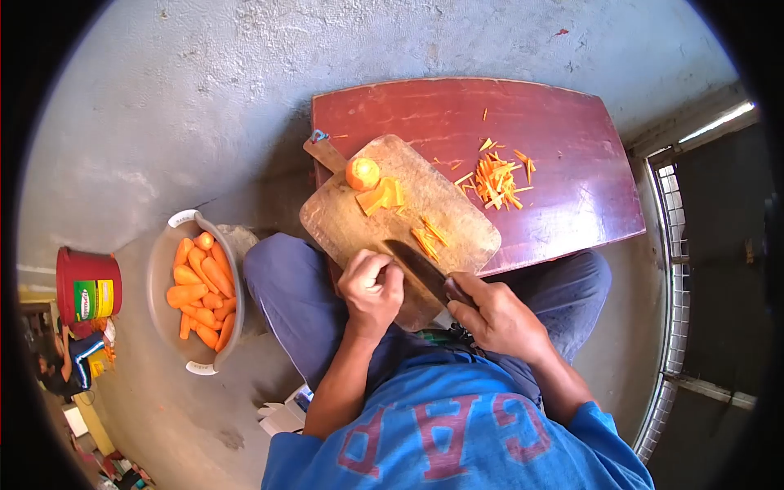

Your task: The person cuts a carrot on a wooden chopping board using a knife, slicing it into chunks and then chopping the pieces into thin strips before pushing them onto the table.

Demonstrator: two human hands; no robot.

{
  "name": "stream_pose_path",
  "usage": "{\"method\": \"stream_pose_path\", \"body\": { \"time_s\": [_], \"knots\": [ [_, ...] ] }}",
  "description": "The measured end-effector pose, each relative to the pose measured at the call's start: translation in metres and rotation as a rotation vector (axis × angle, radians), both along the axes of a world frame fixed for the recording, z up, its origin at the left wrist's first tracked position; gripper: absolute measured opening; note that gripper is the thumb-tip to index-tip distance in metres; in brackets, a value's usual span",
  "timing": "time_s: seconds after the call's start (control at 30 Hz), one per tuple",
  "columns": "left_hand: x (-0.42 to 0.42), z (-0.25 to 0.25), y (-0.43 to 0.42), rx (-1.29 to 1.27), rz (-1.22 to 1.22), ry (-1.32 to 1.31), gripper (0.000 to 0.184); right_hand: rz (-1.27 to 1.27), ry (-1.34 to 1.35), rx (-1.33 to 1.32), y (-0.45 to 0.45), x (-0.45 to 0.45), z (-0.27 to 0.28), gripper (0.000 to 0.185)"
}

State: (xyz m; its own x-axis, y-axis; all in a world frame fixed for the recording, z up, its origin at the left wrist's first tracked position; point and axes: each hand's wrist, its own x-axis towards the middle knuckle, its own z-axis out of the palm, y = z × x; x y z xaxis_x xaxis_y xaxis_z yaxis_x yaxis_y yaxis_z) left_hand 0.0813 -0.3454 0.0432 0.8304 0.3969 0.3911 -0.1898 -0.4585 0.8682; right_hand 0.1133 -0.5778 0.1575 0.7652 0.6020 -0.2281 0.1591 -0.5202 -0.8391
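Note:
My right hand grips the handle of a dark-bladed knife, its blade over the lower part of a worn wooden cutting board. Left of the blade, my left hand is closed with its fingers curled in; what it holds, if anything, is hidden. On the board lie a thick carrot piece, carrot slices and a few thin carrot strips. A pile of carrot strips sits on the red table, right of the board.
A grey tub of peeled whole carrots stands on the floor at the left. Beyond it are a red bucket and another person. A wall rises behind the table; a metal-grille door frame is at the right.

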Motion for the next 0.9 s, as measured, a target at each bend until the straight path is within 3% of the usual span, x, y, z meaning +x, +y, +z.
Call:
{"method": "stream_pose_path", "body": {
  "time_s": [0.13, 0.23, 0.33, 0.47, 0.67, 0.77, 0.83, 0.9],
  "knots": [
    [0.001, 0.008, 0.01, -0.151, 0.014, 0.095, 0.004, 0.014, -0.041, 0.07, -0.02, 0.026, -0.022, 0.033],
    [0.007, 0.013, 0.013, -0.113, -0.036, 0.148, 0.005, -0.107, -0.074, -0.038, -0.042, 0.063, -0.021, 0.029],
    [0.02, 0.014, 0.02, 0.081, -0.075, 0.236, 0.016, -0.203, -0.263, -0.05, -0.059, 0.097, -0.029, 0.026],
    [0.051, 0.014, 0.032, 0.346, -0.059, 0.188, 0.035, -0.325, -0.264, -0.02, -0.055, 0.097, -0.015, 0.026],
    [0.069, -0.009, 0.053, 0.485, -0.028, 0.172, 0.044, -0.079, -0.16, 0.062, -0.021, 0.089, -0.025, 0.034],
    [0.071, -0.005, 0.051, 0.249, -0.052, 0.29, 0.045, -0.04, -0.196, 0.017, 0.004, 0.094, -0.019, 0.033],
    [0.073, -0.004, 0.049, 0.289, -0.041, 0.297, 0.047, -0.043, -0.256, 0.006, 0.016, 0.099, -0.023, 0.027],
    [0.077, -0.004, 0.045, 0.282, -0.03, 0.317, 0.048, 0.011, -0.273, -0.019, 0.02, 0.104, -0.026, 0.036]
  ]
}}
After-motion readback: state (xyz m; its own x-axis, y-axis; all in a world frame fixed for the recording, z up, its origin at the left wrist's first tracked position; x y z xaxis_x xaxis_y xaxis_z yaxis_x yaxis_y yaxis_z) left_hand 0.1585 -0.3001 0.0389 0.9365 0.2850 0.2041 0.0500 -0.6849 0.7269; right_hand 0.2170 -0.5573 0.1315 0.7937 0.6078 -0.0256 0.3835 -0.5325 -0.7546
